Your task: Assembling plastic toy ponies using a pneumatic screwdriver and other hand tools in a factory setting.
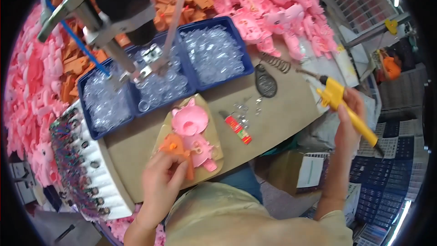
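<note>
A pink pig-shaped plastic toy (193,132) lies on a small tan board (217,148) near the front of the brown worktable (282,114). My left hand (161,180) rests at the toy's lower left, its fingers on an orange plastic part (175,146) set against the pink body. Out to the right, off the table's edge, my right hand (348,120) is raised and grips a yellow-handled soldering iron (339,100), whose metal tip points up and left.
Three blue trays (248,66) hold several clear plastic pieces. Heaps of pink toy shells (277,4) and orange parts (73,66) fill the back and left. A metal press arm (109,32) hangs overhead. A red tube (239,128), dark oval pad (266,82), spring (276,63) and white rack (91,164) lie nearby.
</note>
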Available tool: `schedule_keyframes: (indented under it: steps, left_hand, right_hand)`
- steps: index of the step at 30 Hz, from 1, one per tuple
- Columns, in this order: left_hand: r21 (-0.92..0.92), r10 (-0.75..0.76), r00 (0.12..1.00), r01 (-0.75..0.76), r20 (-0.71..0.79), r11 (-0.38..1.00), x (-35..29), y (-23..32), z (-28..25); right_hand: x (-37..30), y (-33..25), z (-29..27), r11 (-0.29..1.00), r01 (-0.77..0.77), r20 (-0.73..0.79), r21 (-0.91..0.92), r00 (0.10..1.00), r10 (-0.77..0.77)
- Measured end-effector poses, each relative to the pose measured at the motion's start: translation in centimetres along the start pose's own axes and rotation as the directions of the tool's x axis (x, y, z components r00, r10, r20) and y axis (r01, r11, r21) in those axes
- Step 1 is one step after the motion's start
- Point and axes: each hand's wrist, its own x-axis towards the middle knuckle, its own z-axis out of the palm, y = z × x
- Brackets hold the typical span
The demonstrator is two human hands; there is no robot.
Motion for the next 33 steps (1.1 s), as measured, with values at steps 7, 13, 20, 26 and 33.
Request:
schedule_keyframes:
  steps: [7, 13, 20, 26, 33]
  left_hand:
    - [0.060, 0.207, 0.978, -0.206, 0.003, 0.977, 1.2, 0.5, 0.5]
    - [0.115, 0.265, 0.964, -0.263, 0.000, 0.958, 1.2, 0.2, 0.8]
    - [0.442, 0.346, 0.936, -0.285, -0.063, 0.851, -1.4, 0.9, -1.2]
    - [-0.009, -0.189, 0.980, 0.189, 0.062, 0.982, -3.1, -1.1, -4.8]
    - [-0.440, 0.039, 0.966, -0.152, -0.254, 0.885, 0.8, -0.6, -6.7]
  right_hand:
    - [2.5, 6.2, 3.3, 0.991, 0.092, 0.152, -0.094, 0.985, -0.077]
    - [-3.4, 4.3, 5.4, 0.793, -0.597, 0.554, 0.121, 0.703, 0.445]
    - [-1.0, -4.5, 21.5, 0.921, 0.337, 0.902, 0.193, 0.308, -0.302]
    - [0.2, -5.6, 21.4, 0.963, 0.214, 0.969, 0.162, 0.152, -0.196]
    - [-0.3, -10.2, 17.5, 0.979, 0.191, 0.739, 0.064, 0.651, -0.175]
